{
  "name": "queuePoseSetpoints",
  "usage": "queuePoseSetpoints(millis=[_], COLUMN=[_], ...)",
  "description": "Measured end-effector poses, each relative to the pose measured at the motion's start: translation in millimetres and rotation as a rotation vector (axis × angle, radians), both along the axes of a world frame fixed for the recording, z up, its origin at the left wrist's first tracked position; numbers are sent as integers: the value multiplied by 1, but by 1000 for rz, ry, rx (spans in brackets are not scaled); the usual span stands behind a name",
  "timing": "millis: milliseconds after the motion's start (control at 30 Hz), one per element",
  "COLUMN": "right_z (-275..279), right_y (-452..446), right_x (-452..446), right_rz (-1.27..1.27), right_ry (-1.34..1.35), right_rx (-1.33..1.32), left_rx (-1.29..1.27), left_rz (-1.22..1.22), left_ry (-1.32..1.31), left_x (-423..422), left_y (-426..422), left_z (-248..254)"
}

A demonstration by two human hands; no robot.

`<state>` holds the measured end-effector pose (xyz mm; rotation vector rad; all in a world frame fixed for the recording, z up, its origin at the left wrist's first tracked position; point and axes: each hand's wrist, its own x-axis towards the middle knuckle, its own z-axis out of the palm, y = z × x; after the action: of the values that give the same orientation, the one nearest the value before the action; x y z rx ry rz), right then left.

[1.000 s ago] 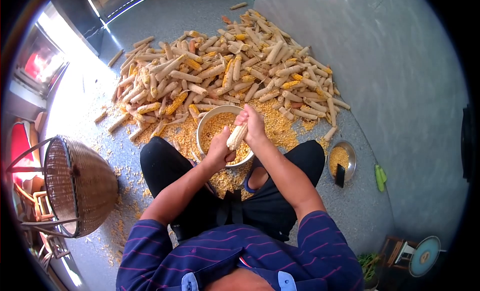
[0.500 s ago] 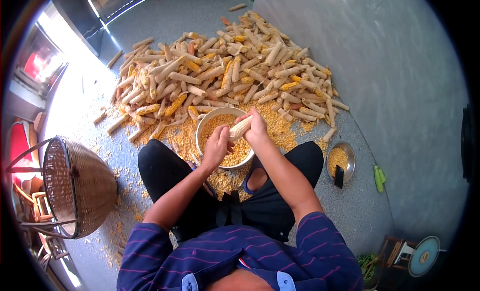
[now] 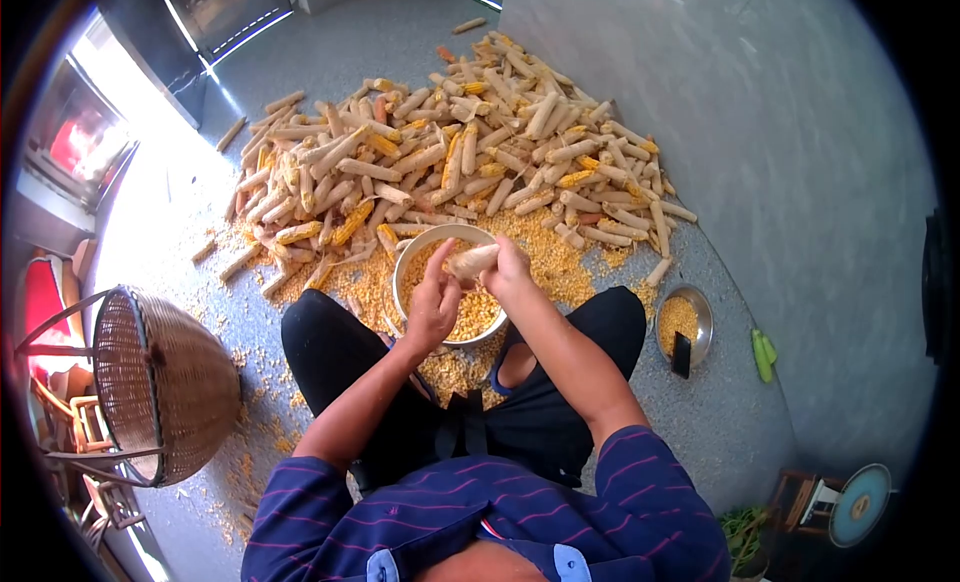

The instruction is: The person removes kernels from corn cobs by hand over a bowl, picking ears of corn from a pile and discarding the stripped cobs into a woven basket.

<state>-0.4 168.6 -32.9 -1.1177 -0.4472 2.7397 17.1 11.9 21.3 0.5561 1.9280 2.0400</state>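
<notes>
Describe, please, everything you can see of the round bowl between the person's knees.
The round bowl has a pale rim that looks smooth; whether it is metal or plastic, I cannot tell. It stands upright, with yellow kernels inside and more scattered around it. The left hand and a cob in the right hand hide part of it. The cob pile lies just beyond.

wicker basket (image 3: pixel 195 392), seemingly a scale (image 3: pixel 860 505)
</notes>
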Motion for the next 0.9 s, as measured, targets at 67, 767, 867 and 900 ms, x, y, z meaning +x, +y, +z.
queuePoseSetpoints(millis=[67, 767, 867, 900], right_z=[0, 27, 53, 58], right_y=[-1, -8, -16, -18], right_x=[-2, 4, 8, 9], right_rz=[-123, 54, 101, 191], right_ry=[-18, 110, -18, 133], right_rx=[166, 485, 758, 786], left_rx=[-18, -55, -312, -317], left_rz=[69, -511, -336, -350], left_ry=[80, -11, 322, 136], left_x=[-3, -22, -15, -15], left_y=[1, -7, -7, -5], left_z=[-8, -14, -22, -17])
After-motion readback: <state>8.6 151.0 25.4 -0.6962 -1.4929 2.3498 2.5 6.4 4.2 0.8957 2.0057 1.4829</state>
